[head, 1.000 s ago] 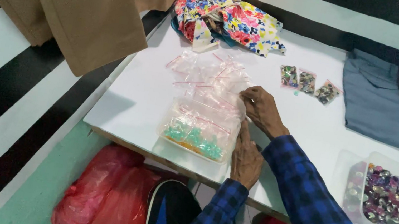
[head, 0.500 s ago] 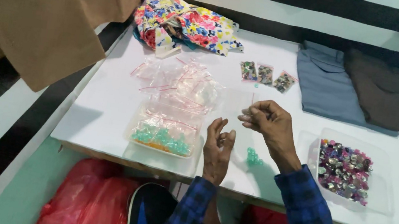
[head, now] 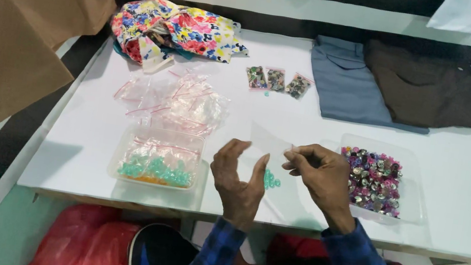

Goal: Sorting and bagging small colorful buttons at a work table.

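Note:
My right hand (head: 320,172) pinches the edge of a small clear zip bag (head: 269,139) held just above the white table (head: 91,128). My left hand (head: 236,174) hovers beside it with curled, spread fingers and holds nothing. A few teal beads (head: 269,179) lie on the table between my hands. A clear tray of teal and orange beads (head: 158,164) sits to the left of my left hand. Right of my right hand stands a clear tray of mixed shiny beads (head: 374,176).
A heap of empty small zip bags (head: 181,100) lies behind the teal tray. Three filled bead packets (head: 275,81) sit mid-table. Floral cloth (head: 173,29), folded blue cloth (head: 350,84) and brown cloth (head: 437,89) lie at the back. A red plastic bag (head: 79,243) is under the table.
My hands came away from the teal bead tray toward the table's middle. The right hand now holds a small clear bag and a few teal beads lie between the hands. The view shifted right.

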